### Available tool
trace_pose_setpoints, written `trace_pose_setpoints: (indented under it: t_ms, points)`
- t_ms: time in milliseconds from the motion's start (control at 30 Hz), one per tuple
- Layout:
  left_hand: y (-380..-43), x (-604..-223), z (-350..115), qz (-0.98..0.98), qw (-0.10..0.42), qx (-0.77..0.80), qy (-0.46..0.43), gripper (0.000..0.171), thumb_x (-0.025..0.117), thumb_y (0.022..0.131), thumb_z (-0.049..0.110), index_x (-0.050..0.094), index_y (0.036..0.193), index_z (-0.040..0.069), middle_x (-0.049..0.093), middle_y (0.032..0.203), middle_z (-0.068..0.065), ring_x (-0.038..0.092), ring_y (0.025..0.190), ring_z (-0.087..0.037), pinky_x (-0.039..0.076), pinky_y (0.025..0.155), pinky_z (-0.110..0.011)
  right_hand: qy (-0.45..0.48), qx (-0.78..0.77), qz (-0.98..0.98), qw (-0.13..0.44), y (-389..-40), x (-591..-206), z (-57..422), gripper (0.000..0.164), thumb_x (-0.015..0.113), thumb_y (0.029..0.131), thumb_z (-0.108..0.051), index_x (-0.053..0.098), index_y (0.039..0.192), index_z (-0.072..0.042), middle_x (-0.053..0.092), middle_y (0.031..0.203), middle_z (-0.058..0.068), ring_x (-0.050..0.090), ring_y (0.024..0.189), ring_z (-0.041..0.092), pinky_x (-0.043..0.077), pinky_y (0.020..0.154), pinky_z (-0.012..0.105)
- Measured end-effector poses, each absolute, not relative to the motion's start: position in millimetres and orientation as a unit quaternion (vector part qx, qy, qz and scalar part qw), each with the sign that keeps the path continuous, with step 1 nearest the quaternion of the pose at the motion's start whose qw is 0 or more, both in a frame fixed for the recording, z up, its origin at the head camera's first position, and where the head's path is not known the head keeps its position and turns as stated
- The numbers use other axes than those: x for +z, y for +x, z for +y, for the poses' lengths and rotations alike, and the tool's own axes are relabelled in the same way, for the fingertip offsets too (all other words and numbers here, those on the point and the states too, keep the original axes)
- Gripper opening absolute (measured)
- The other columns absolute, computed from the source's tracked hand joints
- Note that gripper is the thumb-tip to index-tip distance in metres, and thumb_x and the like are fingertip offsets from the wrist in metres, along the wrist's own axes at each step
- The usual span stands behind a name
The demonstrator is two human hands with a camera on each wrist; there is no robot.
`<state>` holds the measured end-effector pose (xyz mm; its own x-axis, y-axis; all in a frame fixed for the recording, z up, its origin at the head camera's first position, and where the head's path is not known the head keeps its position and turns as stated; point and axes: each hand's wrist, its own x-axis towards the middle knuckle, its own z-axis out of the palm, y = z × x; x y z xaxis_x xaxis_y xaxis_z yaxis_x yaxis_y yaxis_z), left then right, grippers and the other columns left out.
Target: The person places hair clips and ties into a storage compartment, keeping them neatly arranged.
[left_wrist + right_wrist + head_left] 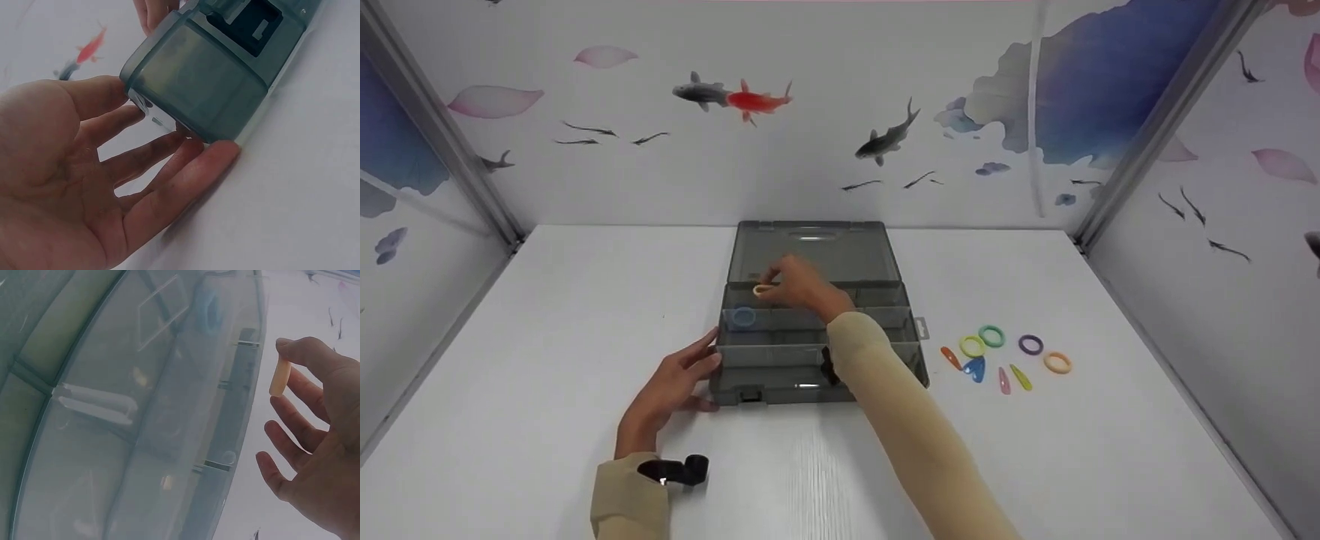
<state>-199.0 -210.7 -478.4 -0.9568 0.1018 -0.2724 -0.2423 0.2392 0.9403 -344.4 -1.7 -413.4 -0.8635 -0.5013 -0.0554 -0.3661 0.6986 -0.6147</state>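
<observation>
A grey see-through compartment box (817,377) lies on the table with its lid (814,255) folded back. My right hand (802,283) is above the back row of compartments, pinching a pale orange hair tie (280,377) between thumb and index finger; its other fingers are spread. In the box's left part sits a blue hair tie (744,316). My left hand (673,381) touches the box's left side near the front corner, fingers fairly straight and spread, as the left wrist view shows.
Right of the box lie green (991,336), yellow (972,346), purple (1030,344) and orange hair ties (1057,363). Near them are hair clips: orange (951,358), blue (975,369), pink (1004,380) and yellow-green (1021,377). Printed panels (810,172) enclose the white table (585,300).
</observation>
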Motion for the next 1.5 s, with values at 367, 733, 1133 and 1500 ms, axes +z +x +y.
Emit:
trace_pose_setpoints:
  t_ms: [367,733,1133,1500]
  points:
    - [-200,-477,-212,0.771,0.144,0.619,-0.047,0.060,0.050,0.106,0.031,0.023,0.160,0.031,0.024,0.166,-0.017,0.038,0.145,-0.043,0.063,0.080,-0.040,-0.231,-0.276,0.926,0.118,-350,-421,-2,0.025,0.074,0.091,-0.030,0.076,0.106,-0.011,0.073,0.112,0.004,0.064,0.109,0.024,0.027,0.121,0.059]
    - [-202,-478,-209,0.767,0.142,0.624,-0.050,0.060,0.050,0.106,0.030,0.024,0.160,0.031,0.025,0.166,-0.016,0.041,0.143,-0.042,0.063,0.079,-0.040,-0.221,-0.277,0.924,0.140,-352,-422,-1,0.024,0.073,0.093,-0.030,0.077,0.105,-0.010,0.075,0.107,0.005,0.065,0.113,0.026,0.009,0.123,0.068]
    - [-200,-478,-209,0.769,0.146,0.621,-0.047,0.061,0.051,0.106,0.031,0.024,0.160,0.031,0.024,0.166,-0.017,0.039,0.145,-0.043,0.063,0.080,-0.040,-0.218,-0.284,0.918,0.173,-350,-416,0,0.043,0.076,0.091,-0.028,0.068,0.128,-0.007,0.069,0.128,0.009,0.062,0.123,0.026,0.036,0.119,0.054]
    - [-202,-479,-211,0.775,0.147,0.613,-0.050,0.061,0.051,0.106,0.030,0.023,0.160,0.031,0.023,0.166,-0.017,0.037,0.146,-0.044,0.063,0.079,-0.040,-0.270,-0.293,0.907,0.134,-339,-381,15,0.042,0.073,0.093,-0.025,0.066,0.132,-0.011,0.053,0.150,0.010,0.044,0.144,0.030,0.041,0.117,0.046]
